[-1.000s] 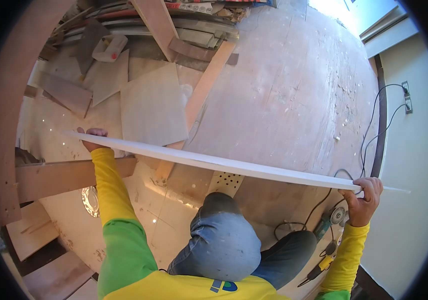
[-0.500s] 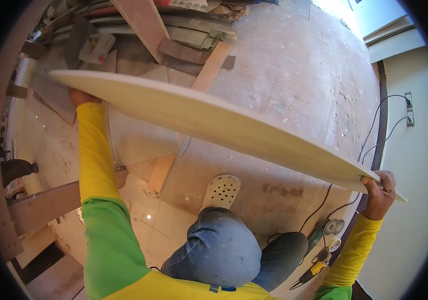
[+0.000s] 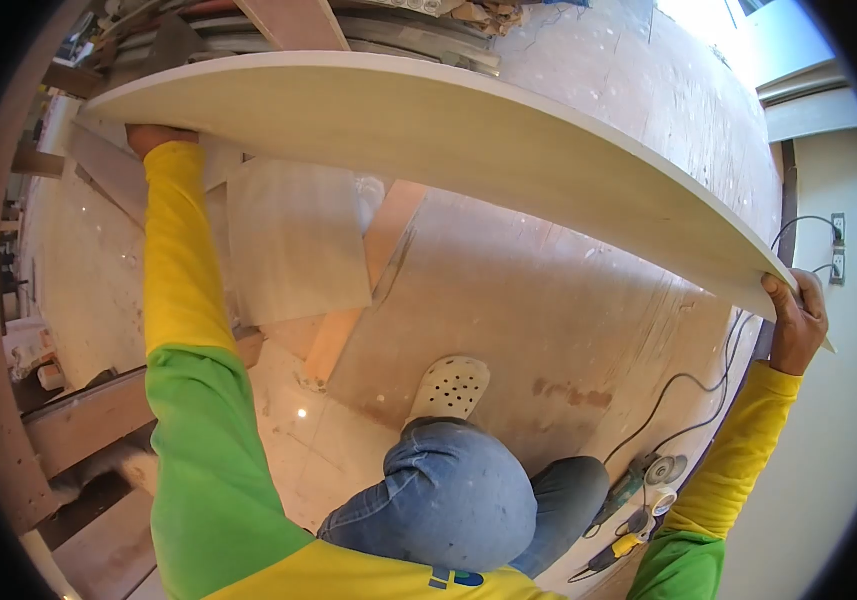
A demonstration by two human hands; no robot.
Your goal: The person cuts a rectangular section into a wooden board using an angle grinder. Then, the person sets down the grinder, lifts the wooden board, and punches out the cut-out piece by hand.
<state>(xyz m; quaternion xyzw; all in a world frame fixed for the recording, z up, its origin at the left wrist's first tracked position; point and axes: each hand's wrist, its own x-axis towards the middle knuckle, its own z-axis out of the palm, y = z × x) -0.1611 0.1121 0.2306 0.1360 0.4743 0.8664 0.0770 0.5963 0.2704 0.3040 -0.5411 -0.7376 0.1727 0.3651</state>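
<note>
A long, pale board (image 3: 469, 165), thin along its edge, spans the view from upper left to right, raised off the floor. Near its left end my left hand (image 3: 161, 138) is closed on the lower edge, with the fingers partly hidden by the board. My right hand (image 3: 799, 315) grips the right end, the thumb on the near face and the fingers round the far side. The board looks curved through the wide lens. Below it are my bent knee in jeans and a cream clog (image 3: 451, 388).
An angle grinder (image 3: 654, 475) and a yellow-and-black power tool (image 3: 617, 550) lie at lower right, with cords (image 3: 694, 378) running to wall outlets (image 3: 838, 248). A square panel (image 3: 299, 240) and wood strips (image 3: 334, 345) rest on the floor. Wooden framing (image 3: 89, 420) stands at left.
Both hands have moved upward in the view with the board, and the right hand also a little to the right. More of the board's near face shows now.
</note>
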